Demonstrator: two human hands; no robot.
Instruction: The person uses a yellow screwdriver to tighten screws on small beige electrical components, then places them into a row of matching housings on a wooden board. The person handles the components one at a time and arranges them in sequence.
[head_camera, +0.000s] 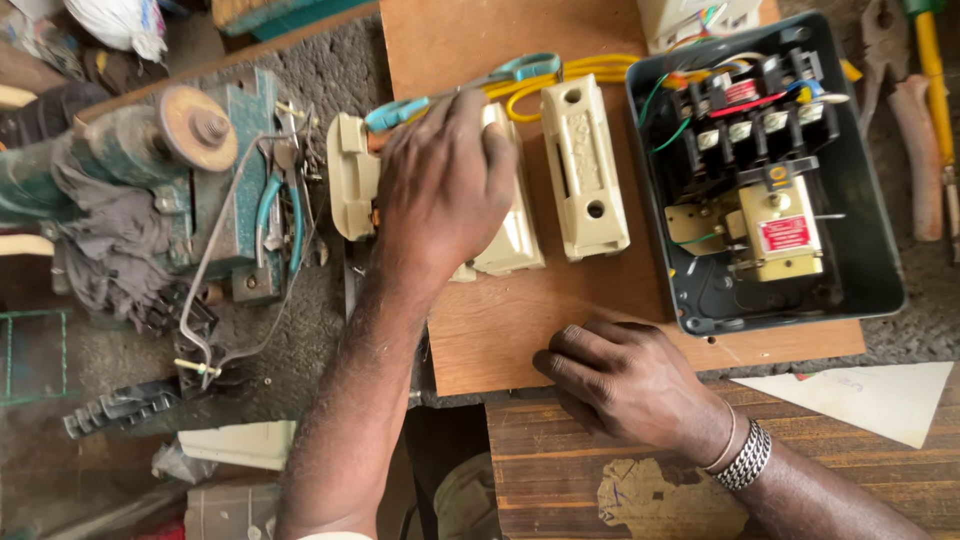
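Wooden board (500, 330), left hand (445, 190) flat w/ teal-handled tool (470, 85) on cream housing (515, 240), right hand (625, 375) curled, empty.

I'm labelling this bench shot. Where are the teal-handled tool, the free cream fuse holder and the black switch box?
teal-handled tool (525, 68): head view, on its right handle loop.
cream fuse holder (585, 170): head view, middle of its body.
black switch box (865, 220): head view, right inner wall.

The scene is seen through a single camera worn on the head, pointed almost straight down and held close over the work. The plywood board (520, 330) is centred in the frame, with the forearms entering from the bottom edge. No second view is provided, so no part of the scene is shared.
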